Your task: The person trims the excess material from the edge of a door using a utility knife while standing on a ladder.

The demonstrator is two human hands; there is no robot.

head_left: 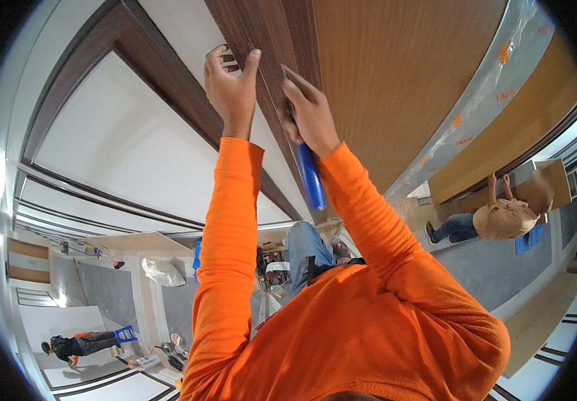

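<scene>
My left hand (232, 90) is raised against the left edge of a dark brown wood trim strip (262, 30). Its thumb stands apart from the bent fingers, and I see nothing held in it. Just to the right, my right hand (312, 117) is closed around a blue-handled tool (310, 175), slightly blurred. The blue part hangs below my fist, while a thin, flat piece pokes out past the fingertips close to the trim. My fingers hide the tool's middle, so its exact kind cannot be made out.
A white panel (114, 113) in dark framing lies left, a brown wood panel (395, 73) with clear plastic film (462, 123) right. A person in a tan shirt (502, 219) works at far right; another in dark clothes (84, 344) is at lower left. A white bag (163, 272) lies on the floor.
</scene>
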